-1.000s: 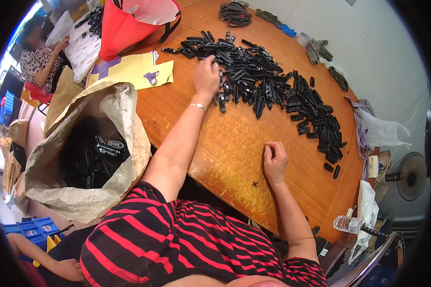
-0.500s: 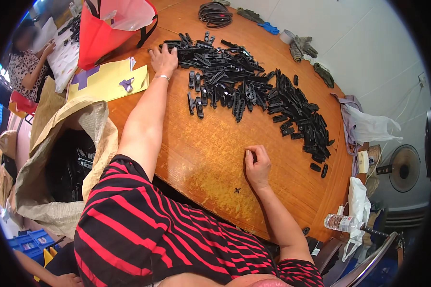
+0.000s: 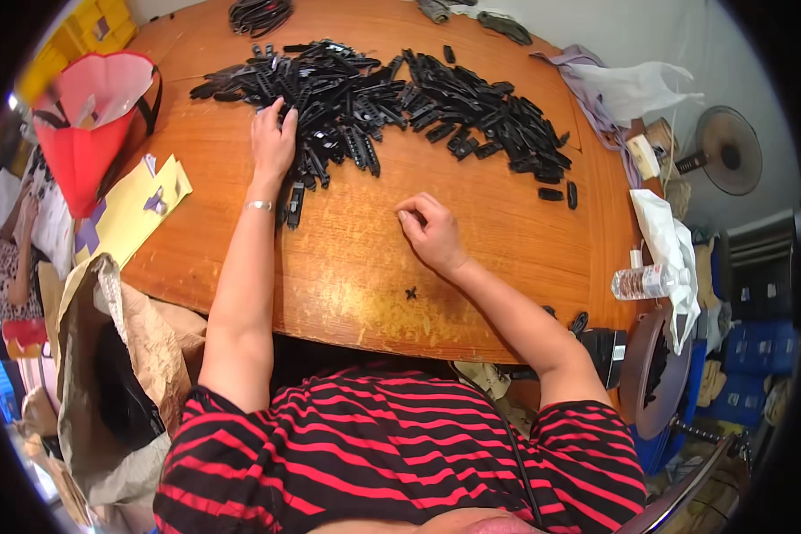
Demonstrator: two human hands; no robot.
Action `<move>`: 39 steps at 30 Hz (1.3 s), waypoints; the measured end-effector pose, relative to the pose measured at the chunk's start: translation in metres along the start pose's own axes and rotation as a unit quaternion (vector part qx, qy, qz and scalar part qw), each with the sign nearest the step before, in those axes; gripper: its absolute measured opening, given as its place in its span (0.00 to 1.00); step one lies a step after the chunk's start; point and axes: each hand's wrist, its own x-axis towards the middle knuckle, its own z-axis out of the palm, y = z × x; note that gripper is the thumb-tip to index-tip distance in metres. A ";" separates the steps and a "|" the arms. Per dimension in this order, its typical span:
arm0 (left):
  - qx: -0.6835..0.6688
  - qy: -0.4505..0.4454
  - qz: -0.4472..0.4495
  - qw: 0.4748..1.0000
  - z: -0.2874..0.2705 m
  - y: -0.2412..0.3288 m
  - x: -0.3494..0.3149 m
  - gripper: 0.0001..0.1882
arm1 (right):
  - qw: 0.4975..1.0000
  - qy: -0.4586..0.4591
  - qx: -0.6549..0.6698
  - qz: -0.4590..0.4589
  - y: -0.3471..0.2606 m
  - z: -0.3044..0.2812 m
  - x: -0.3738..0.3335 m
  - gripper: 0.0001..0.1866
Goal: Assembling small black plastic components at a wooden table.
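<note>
A large heap of narrow black plastic clip-like parts (image 3: 329,89) spreads across the far side of the wooden table. My left hand (image 3: 273,142) reaches to the heap's near left edge, fingers apart and their tips against the parts. Just below it, two black parts (image 3: 295,205) lie side by side near my wrist. My right hand (image 3: 432,236) rests over the middle of the table with its fingers curled together; whatever they might hold is hidden. A small black cross-shaped piece (image 3: 410,293) lies on the tabletop nearer to me.
At the left stand a red bag (image 3: 93,125), yellow paper sheets (image 3: 142,214) and an open woven sack (image 3: 133,311) with black contents. A coiled black cable (image 3: 260,16) lies at the back. A plastic bottle (image 3: 643,282) and a fan (image 3: 725,151) are at the right.
My view has shifted. My left hand has come from the heap's far left end to its near edge. My right hand stays curled, a little farther from the cross-shaped piece.
</note>
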 end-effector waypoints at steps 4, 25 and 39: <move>-0.111 -0.009 -0.035 0.993 -0.020 -0.001 -0.020 0.24 | 0.995 0.059 -0.065 -0.038 0.016 -0.028 0.029 0.05; -0.183 0.003 -0.109 0.977 -0.092 0.073 -0.131 0.18 | 0.921 -0.026 -0.319 -0.222 0.014 -0.021 0.043 0.13; 0.140 -0.082 0.093 0.982 -0.092 0.107 -0.136 0.12 | 0.978 -0.117 -0.126 -0.117 -0.037 0.037 -0.011 0.07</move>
